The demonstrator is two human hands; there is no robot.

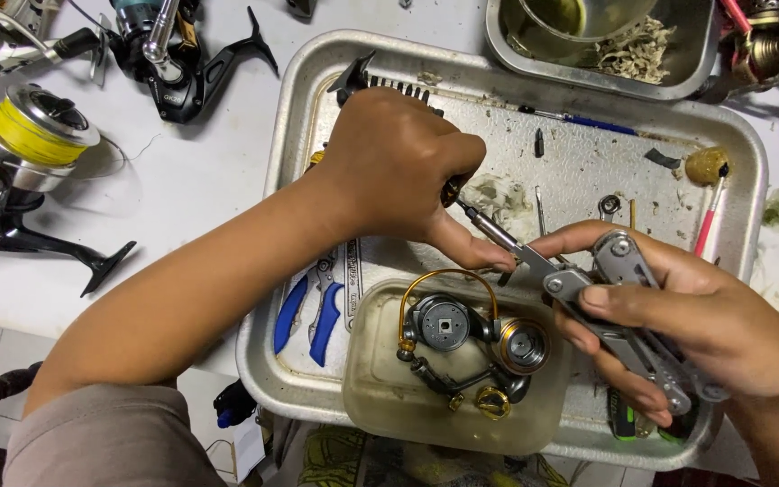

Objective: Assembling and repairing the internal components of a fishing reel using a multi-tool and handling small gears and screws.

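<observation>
A grey folding multi-tool of brushed metal [628, 320] is grasped in the right hand [705, 325] at the lower right of the frame, the fingers being wrapped round its handles and the thumb laid along the top. Its narrow pliers tip points up and to the left, where a slim metal screwdriver [489, 230] is met by it. The screwdriver is gripped in the left hand [394, 167], near the centre of the frame, with the fingers clenched about the handle (mostly hidden by the hand) and the thumb stretched along the shaft towards the tip. Both hands are held above a large dented aluminium tray [299, 108]. In the lower part of this tray a cloudy shallow plastic tub [380, 379] is set, in which gold and grey fishing reel parts [462, 343] are lying. Blue-handled pliers [308, 311] are seen just left of the tub. At the upper left, on the white table, a spinning reel with yellow line [24, 144] is resting.
</observation>
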